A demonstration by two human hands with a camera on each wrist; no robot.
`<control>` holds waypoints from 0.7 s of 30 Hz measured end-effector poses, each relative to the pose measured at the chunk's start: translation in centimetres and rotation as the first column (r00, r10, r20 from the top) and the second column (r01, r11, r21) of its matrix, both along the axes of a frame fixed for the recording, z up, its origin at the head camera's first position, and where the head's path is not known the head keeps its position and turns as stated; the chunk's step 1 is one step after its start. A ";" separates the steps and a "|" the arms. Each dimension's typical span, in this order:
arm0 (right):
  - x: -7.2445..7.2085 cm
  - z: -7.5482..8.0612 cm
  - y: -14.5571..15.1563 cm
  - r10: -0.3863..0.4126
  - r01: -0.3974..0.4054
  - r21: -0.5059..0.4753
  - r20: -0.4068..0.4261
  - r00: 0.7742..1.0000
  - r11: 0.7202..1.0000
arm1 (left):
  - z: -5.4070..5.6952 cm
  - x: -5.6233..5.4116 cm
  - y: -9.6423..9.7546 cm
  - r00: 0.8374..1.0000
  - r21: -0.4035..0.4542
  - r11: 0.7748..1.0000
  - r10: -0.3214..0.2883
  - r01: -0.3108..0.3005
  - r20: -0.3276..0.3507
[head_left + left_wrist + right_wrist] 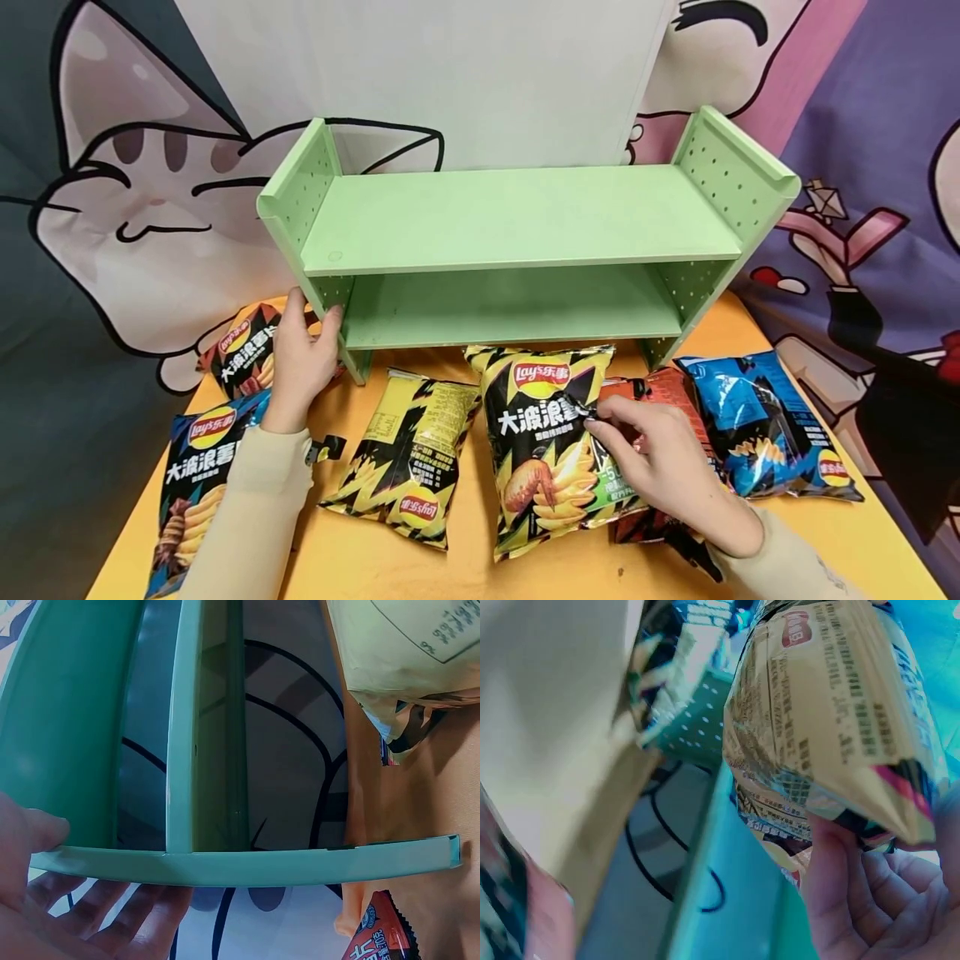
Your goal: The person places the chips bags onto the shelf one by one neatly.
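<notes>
A: Nearest things first. What is getting cut off?

B: Left sleeve (247,517) and right sleeve (783,562), both running out of the head view's lower edge. The left one is covering part of a left blue bag (195,483).

A: Right hand (671,458)?

B: Its fingers are pinching the right side of a yellow-and-black chip bag (543,442), which is tilting in front of the shelf unit, puffed and glossy. Cannot tell whether its bottom seam is touching the orange tabletop (472,533). In the right wrist view the bag is hiding some fingertips, and the left foreground is blurring.

A: Around it?

B: A red bag (675,387) is lying partly hidden behind bag and hand. Left of the pinched bag, a face-down bag (420,442) is showing its printed back, foil creasing. Far right, a right blue bag (765,425) is bulging, shiny, its seams crimped.

A: Left hand (303,362)?

B: Grasping the pale green shelf unit (517,217) by its left side panel, thumb inside, other fingers outside. It is partly blocking a dark red bag (240,354).

A: The unit itself?

B: Smooth, flat boards are spanning side panels dotted with small round holes. Cannot tell wood from metal. Behind, a printed backdrop (157,225) is showing a cartoon cat, partly masked by the unit.
</notes>
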State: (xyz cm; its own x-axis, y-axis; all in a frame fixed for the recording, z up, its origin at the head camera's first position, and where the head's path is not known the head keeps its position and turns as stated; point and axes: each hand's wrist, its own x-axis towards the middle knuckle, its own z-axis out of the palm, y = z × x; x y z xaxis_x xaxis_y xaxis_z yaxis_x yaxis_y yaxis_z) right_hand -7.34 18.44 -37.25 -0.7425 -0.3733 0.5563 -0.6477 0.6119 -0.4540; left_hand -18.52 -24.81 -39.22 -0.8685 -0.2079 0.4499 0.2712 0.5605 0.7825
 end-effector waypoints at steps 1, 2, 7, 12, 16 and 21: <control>0.0 0.5 0.2 0.001 -0.001 0.001 -0.007 1.000 1.000 | 0.0 0.0 0.0 1.000 -0.002 1.000 0.002 -0.002 -0.001; 0.0 1.0 0.4 0.001 -0.001 -0.001 -0.016 1.000 1.000 | 0.0 0.0 0.0 1.000 -0.003 1.000 0.002 -0.002 -0.002; -0.2 3.7 1.5 -0.004 0.003 -0.015 -0.067 0.998 1.000 | -0.2 0.0 -0.1 1.000 -0.009 1.000 0.009 -0.009 -0.004; -1.2 6.5 2.7 -0.021 0.017 -0.027 -0.174 0.985 0.999 | -0.3 0.0 -0.1 1.000 -0.006 1.000 0.011 -0.011 -0.004; -2.2 8.6 3.7 -0.052 0.046 -0.029 -0.241 0.969 0.999 | -0.3 0.0 -0.1 1.000 -0.009 1.000 0.009 -0.009 -0.004; -3.8 11.1 4.6 -0.146 0.148 -0.010 -0.250 0.957 0.989 | 0.0 0.2 0.2 1.000 -0.004 1.000 0.009 -0.009 0.001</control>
State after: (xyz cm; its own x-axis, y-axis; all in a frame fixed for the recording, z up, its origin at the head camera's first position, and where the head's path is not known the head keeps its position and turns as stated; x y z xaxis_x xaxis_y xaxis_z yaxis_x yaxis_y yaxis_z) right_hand -11.15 23.03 -26.20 -0.6277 -0.2763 0.7278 -0.6422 0.7122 -0.2835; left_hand -18.33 -24.65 -39.18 -0.8670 -0.2139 0.4500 0.2654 0.5661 0.7804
